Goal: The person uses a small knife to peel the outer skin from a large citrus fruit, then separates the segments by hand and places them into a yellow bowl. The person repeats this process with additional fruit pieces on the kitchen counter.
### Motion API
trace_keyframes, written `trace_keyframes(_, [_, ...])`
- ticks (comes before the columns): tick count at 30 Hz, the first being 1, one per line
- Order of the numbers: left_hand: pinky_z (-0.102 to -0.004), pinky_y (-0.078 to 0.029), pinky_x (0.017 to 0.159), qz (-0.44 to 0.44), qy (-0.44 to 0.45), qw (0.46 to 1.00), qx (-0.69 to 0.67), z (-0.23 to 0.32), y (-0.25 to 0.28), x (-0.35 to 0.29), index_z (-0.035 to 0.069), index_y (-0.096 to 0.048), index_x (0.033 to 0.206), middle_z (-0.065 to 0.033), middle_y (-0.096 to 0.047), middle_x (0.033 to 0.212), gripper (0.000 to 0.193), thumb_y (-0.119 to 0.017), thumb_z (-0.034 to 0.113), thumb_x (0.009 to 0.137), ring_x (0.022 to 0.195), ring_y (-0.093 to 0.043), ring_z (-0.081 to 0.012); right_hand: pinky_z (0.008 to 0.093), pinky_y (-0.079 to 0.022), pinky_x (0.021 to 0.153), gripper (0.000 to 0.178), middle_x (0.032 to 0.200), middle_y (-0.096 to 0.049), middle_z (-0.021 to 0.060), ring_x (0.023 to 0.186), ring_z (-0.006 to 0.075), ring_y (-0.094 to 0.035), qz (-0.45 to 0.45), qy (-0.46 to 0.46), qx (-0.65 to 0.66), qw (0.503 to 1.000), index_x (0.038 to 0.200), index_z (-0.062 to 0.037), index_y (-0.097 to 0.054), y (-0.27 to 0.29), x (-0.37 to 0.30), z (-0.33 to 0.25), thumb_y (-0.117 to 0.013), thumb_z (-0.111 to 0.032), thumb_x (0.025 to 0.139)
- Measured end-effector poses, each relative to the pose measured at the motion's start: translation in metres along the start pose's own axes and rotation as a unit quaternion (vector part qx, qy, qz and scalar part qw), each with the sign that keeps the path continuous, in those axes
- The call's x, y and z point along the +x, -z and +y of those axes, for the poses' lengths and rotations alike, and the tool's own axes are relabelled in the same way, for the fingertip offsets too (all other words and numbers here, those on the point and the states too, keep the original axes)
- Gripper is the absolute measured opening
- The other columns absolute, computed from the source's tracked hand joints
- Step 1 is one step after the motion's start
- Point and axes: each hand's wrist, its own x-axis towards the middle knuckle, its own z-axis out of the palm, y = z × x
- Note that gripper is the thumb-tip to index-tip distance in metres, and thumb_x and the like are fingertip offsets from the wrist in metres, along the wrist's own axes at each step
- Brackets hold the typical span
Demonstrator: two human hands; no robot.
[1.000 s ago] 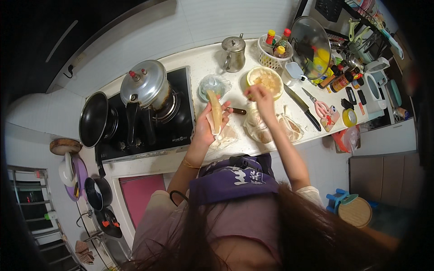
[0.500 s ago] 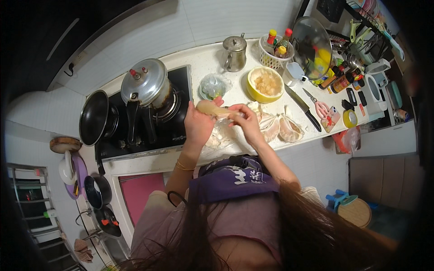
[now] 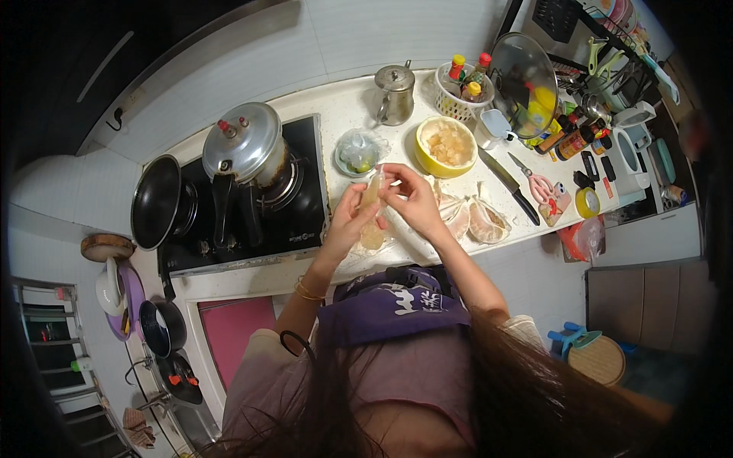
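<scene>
A pale pomelo segment (image 3: 372, 235) is held upright over the counter's front part. My left hand (image 3: 345, 220) is closed round it from the left. My right hand (image 3: 411, 200) pinches its upper end, where a strip of whitish membrane shows. Just right of my hands, peeled pomelo segments (image 3: 487, 220) and bits of white skin rest on the counter, partly hidden by my right hand. Behind them stands a yellow pomelo-rind bowl (image 3: 447, 165), thick and white at the rim, filled with pieces of pale flesh.
Left lies a black hob (image 3: 294, 206) with a pressure cooker (image 3: 243, 145) and a frying pan (image 3: 157, 202). A plastic bag in a dish (image 3: 359, 150) and a metal pot (image 3: 395, 99) stand behind my hands. Rightward are a knife (image 3: 510, 187), pink-handled scissors (image 3: 540, 187) and a bottle basket (image 3: 458, 105).
The pomelo segment has turned from lying across my left palm to upright. My left fingers have closed round it, and my right hand has shifted to its upper end.
</scene>
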Motion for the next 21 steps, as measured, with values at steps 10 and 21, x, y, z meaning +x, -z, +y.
trace_keyframes(10, [-0.0259,-0.04,0.053,0.083,0.022,0.984,-0.158,-0.016,0.008,0.009,0.007,-0.045,0.114,-0.0063,-0.053,0.085,0.025,-0.039,0.025,0.097,0.066,-0.051,-0.0149,0.0211,-0.046,0.071,0.021,0.09,-0.064,0.0051,0.081,0.0081,-0.059,0.059,-0.043,0.094,0.993,0.103,0.0021,-0.059,-0.012,-0.003,0.006,-0.06,-0.002,0.083])
trace_keyframes(21, [-0.0332,-0.041,0.068,0.181,-0.012,0.92,-0.348,-0.012,0.011,0.025,0.009,-0.046,0.107,-0.0068,-0.049,0.085,0.024,-0.042,0.03,0.097,0.075,-0.048,-0.0197,0.0199,-0.044,0.075,0.028,0.093,-0.06,0.0021,0.083,0.006,-0.055,-0.034,-0.089,0.112,0.989,0.106,-0.0031,-0.055,-0.014,-0.031,0.044,-0.067,-0.006,0.081])
